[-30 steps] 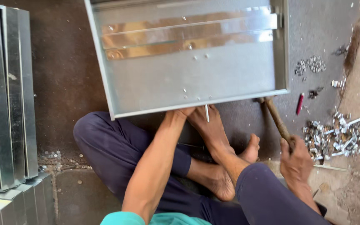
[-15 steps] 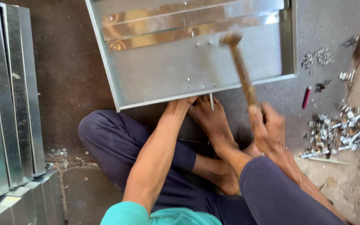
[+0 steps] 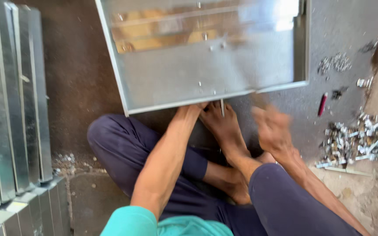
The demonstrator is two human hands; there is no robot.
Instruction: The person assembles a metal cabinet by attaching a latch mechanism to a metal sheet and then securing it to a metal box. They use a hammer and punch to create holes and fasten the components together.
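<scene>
Only the head view here, looking straight down at a person sitting cross-legged on the floor (image 3: 79,78). The big sheet-metal tray (image 3: 241,65) lies flat on the floor at 12 o'clock, with its near rim right up against the person's bare foot (image 3: 224,129). The left hand (image 3: 194,109) reaches to that near rim, just at 9 o'clock of a thin metal pin (image 3: 222,106) that stands at the edge. The fingers are tucked against the rim and the foot, so I can't tell if that grip is clenched or loose. The right hand (image 3: 273,129) is at 3 o'clock of the foot and is a total motion blur, so no telling whether it's closed or what's in it. My guess on handling: the tray looks like thin galvanised sheet, so light for its size, stiff along the folded rims, but floppy and drummy in the flat middle, and slick with sharp edges. I'd take it by the folded rim, not the flat. The pin is skinny and would roll or tip easily. Around it there's a stack of metal channels (image 3: 14,109) at 9 o'clock, a heap of bolts and offcuts (image 3: 357,140) at 3 o'clock, and a red marker (image 3: 322,105) just above that.
</scene>
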